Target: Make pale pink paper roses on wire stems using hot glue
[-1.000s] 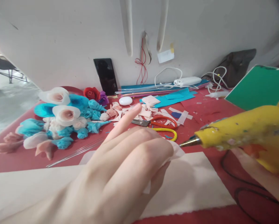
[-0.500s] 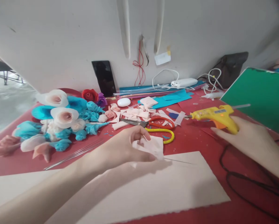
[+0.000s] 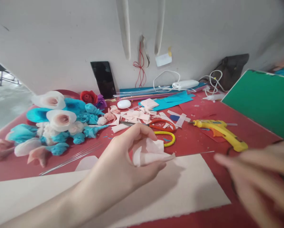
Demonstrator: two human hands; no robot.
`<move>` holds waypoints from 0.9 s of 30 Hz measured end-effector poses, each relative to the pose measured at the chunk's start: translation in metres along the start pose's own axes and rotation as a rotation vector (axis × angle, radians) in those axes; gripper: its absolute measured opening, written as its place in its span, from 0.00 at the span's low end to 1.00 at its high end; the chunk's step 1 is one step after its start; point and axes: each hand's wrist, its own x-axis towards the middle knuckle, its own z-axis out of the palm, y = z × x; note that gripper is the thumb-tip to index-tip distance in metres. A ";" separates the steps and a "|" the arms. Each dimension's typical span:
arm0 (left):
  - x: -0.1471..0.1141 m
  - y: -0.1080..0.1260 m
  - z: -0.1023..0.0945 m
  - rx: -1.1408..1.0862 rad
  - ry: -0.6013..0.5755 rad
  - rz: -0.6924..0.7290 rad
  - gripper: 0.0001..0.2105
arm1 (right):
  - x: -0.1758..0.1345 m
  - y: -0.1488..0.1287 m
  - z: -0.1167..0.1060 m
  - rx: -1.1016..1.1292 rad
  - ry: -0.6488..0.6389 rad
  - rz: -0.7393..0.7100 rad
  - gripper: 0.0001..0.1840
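My left hand (image 3: 123, 161) is closed around a pale crepe paper flower (image 3: 148, 152), its thumb below and fingers curled over the top. From the paper a thin wire stem (image 3: 205, 152) sticks out to the right. My right hand (image 3: 258, 174), smeared by motion, is at the right side with nothing seen in it and its fingers apart. Just beyond it lies a yellow hot glue gun (image 3: 217, 128) on the red table, nozzle to the left. Scissors (image 3: 167, 125) with red and yellow handles rest behind my left hand. Below both is a pale paper sheet (image 3: 179, 196).
Finished paper flowers (image 3: 61, 120) crowd the left side, with several wires (image 3: 70, 158) before them. Pale paper scraps (image 3: 137, 115) and blue paper (image 3: 172, 100) lie farther back. A phone (image 3: 103, 79) leans on the wall. A green board (image 3: 258, 101) stands right.
My right hand has let go of the glue gun, now lying on the table, and moved nearer. My left hand has turned the paper flower, so its rolled lower edge shows.
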 end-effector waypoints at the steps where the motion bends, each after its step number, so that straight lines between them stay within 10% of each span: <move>1: -0.003 0.003 0.000 0.057 0.032 0.039 0.11 | 0.001 -0.012 0.000 0.038 0.058 -0.065 0.11; 11: -0.020 0.007 0.001 0.119 0.180 0.278 0.13 | 0.016 -0.042 0.021 0.169 0.291 -0.150 0.08; 27: -0.024 0.001 0.001 0.229 0.105 0.642 0.14 | 0.027 -0.043 0.013 0.489 0.096 0.042 0.11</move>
